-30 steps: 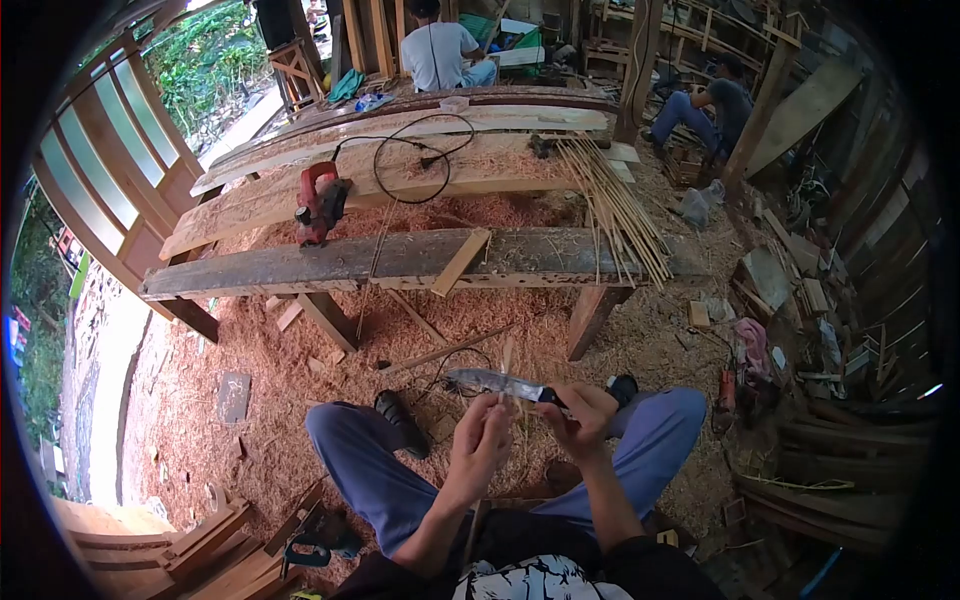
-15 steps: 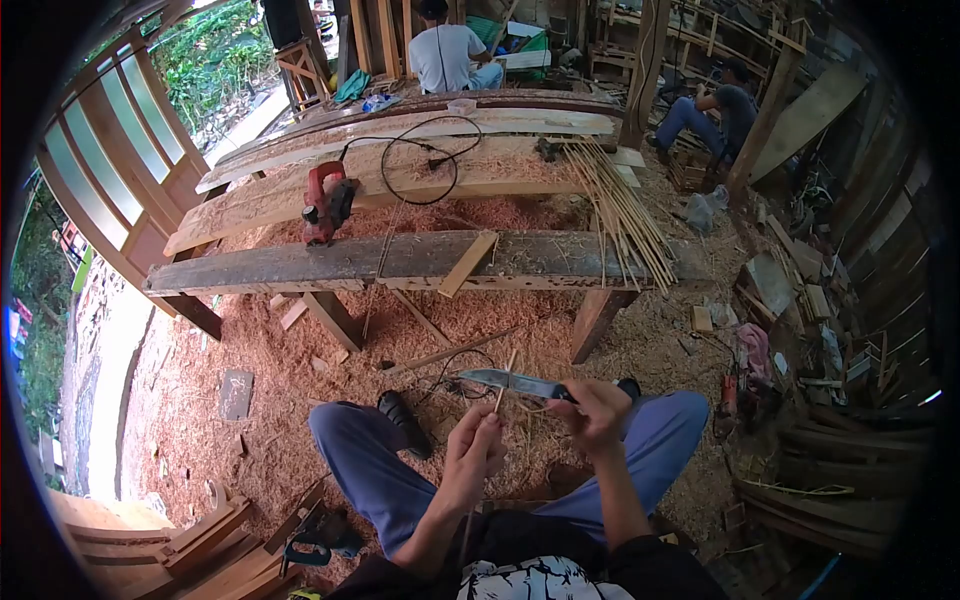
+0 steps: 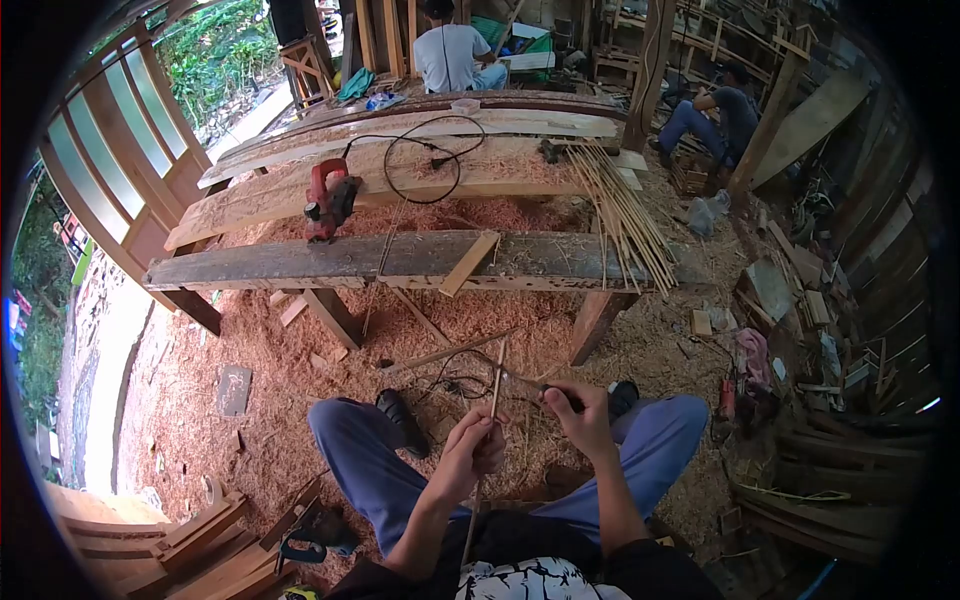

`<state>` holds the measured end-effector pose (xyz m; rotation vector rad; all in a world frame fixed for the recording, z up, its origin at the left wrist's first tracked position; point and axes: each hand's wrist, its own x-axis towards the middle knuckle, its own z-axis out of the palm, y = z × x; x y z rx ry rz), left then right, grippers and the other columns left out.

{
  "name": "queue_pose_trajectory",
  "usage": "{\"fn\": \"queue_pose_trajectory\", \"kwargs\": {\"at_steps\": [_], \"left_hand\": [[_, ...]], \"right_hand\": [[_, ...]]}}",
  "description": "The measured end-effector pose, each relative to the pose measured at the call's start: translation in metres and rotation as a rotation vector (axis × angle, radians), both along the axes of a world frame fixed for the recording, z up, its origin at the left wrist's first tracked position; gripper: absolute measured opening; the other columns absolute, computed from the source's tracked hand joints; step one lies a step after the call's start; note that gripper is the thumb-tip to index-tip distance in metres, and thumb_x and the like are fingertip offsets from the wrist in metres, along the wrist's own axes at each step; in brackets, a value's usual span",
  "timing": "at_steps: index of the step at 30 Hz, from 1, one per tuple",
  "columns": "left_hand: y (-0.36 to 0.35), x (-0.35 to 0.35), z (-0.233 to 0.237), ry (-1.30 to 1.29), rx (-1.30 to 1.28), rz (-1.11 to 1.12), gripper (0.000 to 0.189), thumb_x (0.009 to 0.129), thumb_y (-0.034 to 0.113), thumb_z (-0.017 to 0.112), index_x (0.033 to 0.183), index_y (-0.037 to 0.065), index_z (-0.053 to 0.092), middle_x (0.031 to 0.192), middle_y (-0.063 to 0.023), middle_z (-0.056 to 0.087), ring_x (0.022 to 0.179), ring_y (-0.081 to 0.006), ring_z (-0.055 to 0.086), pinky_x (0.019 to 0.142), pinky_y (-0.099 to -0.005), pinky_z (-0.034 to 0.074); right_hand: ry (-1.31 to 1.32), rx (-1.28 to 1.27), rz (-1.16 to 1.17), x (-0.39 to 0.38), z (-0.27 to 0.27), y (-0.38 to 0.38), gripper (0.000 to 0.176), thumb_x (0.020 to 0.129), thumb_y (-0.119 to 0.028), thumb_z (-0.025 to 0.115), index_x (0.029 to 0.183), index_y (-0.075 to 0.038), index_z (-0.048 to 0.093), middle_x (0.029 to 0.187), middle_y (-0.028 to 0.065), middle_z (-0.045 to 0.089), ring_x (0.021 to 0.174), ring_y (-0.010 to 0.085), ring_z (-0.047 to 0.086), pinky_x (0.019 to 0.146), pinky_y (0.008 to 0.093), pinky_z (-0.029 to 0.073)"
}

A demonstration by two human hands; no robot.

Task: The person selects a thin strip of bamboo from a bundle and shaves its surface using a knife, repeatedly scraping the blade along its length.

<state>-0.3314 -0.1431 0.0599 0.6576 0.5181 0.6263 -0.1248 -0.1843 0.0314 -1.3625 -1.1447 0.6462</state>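
Note:
My left hand (image 3: 472, 450) is closed round a thin wooden stick (image 3: 497, 390), which stands nearly upright in front of me and runs down past my wrist. In my right hand (image 3: 585, 418) is a knife (image 3: 576, 402) with a dark handle. Its blade is seen almost edge-on, pointing left, with the tip right at the upper part of the stick. Both hands are held between my bent knees, over the shavings on the ground.
A bench of rough planks (image 3: 340, 262) stands ahead, bearing a red power planer (image 3: 325, 205), a looped black cable (image 3: 455, 190) and a bundle of thin sticks (image 3: 630, 220). Two people (image 3: 450, 55) sit farther back. Another power tool (image 3: 318, 540) lies at lower left.
The knife has turned from showing its flat side to nearly edge-on, and my right hand has shifted slightly. More of the stick now shows above and below my left hand.

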Motion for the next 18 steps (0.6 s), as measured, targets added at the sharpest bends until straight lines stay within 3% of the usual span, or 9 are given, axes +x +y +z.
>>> {"fn": "queue_pose_trajectory", "kwargs": {"at_steps": [7,12,16,18], "left_hand": [[-0.008,-0.011,-0.017,0.036,-0.068,-0.081,0.017,0.106,0.023,0.045,0.103,0.008,0.051,0.065,0.0055,0.031,0.052,-0.0043,0.026,0.046,-0.0218,0.021],[-0.004,-0.004,-0.008,0.089,0.105,0.037,0.017,0.106,0.022,0.045,0.101,0.007,0.051,0.067,0.0057,0.033,0.053,-0.0032,0.027,0.045,-0.0214,0.021],[-0.004,0.003,-0.003,0.194,0.217,0.086,0.018,0.106,0.022,0.045,0.103,0.005,0.052,0.069,0.0054,0.038,0.054,-0.0022,0.031,0.047,-0.0208,0.025],[-0.008,0.006,-0.006,0.256,0.323,0.127,0.017,0.106,0.018,0.045,0.097,0.004,0.050,0.070,0.0064,0.037,0.055,-0.0016,0.030,0.047,-0.0210,0.024]], "right_hand": [[-0.144,0.022,-0.115,0.010,0.009,0.006,0.039,0.095,-0.038,0.065,0.089,0.000,0.071,0.061,0.0017,0.056,0.055,0.0095,0.051,0.050,0.0280,0.037],[-0.321,0.093,-0.131,-0.008,0.011,0.007,0.038,0.093,-0.040,0.066,0.096,-0.002,0.072,0.065,0.0050,0.059,0.050,0.0142,0.053,0.048,0.0301,0.038],[-0.353,0.173,-0.072,-0.033,0.023,0.001,0.035,0.091,-0.036,0.070,0.093,-0.001,0.072,0.062,0.0060,0.056,0.050,0.0159,0.054,0.047,0.0306,0.038],[-0.579,0.251,-0.009,-0.036,0.027,-0.002,0.036,0.085,-0.036,0.074,0.093,-0.001,0.072,0.064,0.0080,0.059,0.051,0.0225,0.058,0.046,0.0331,0.040]]}}
